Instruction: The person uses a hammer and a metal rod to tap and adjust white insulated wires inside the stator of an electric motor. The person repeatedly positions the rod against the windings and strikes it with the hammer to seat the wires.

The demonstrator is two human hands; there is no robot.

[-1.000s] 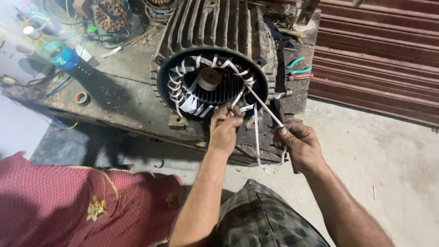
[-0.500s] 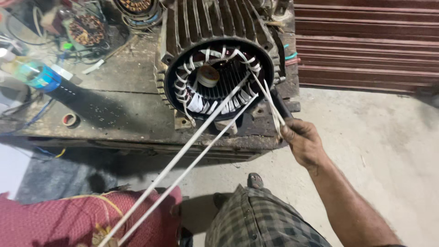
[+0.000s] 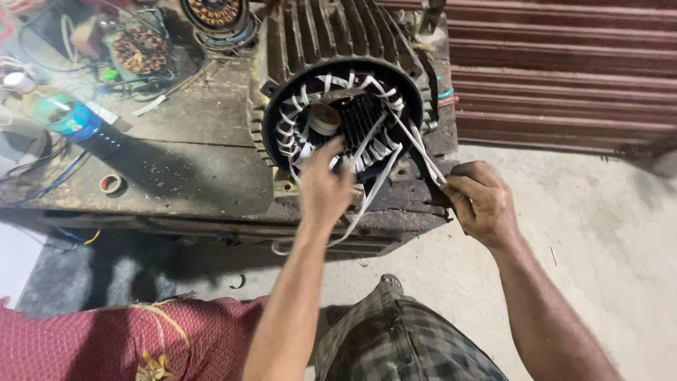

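Note:
A large finned motor stator housing (image 3: pixel 331 42) lies on its side on a worn workbench (image 3: pixel 190 169), its open end facing me. White tape (image 3: pixel 374 194) laces the copper windings and trails out in loose strands. My left hand (image 3: pixel 323 189) reaches to the lower rim of the opening and grips the white strands there. My right hand (image 3: pixel 481 201) is at the housing's lower right, pinching the ends of two taut strands that run up into the windings.
Smaller wound stators (image 3: pixel 141 49) and wires lie at the back left of the bench, with a blue-green plastic bottle (image 3: pixel 67 116) and a small tape roll (image 3: pixel 110 184). A rust-red shutter (image 3: pixel 564 77) stands to the right. Concrete floor lies below.
My left hand has come back up to the stator opening; half a second ago it had pulled two long strands down to the lower left. My right hand stays put.

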